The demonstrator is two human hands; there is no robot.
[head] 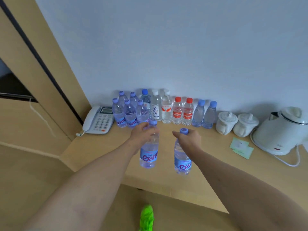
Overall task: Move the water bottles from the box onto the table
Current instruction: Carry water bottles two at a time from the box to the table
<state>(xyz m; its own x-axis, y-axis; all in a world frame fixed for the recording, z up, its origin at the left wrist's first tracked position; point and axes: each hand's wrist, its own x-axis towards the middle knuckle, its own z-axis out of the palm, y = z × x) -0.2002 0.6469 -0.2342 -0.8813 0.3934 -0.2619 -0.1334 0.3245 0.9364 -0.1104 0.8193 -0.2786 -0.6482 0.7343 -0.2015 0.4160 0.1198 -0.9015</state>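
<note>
My left hand (143, 132) grips the neck of a clear water bottle (148, 155) with a purple cap and blue label. My right hand (188, 138) grips the neck of a second bottle (182, 161) of the same kind. Both bottles hang upright over the wooden table (103, 149), in front of a row of several bottles (164, 110) standing against the wall. Whether their bases touch the tabletop is unclear. The box is out of view.
A grey telephone (99, 120) sits at the table's left end. Two white lidded mugs (236, 123), a white kettle (281, 130) with its cord, and green paper packets (241, 148) lie to the right. A green shoe (146, 217) shows on the floor below.
</note>
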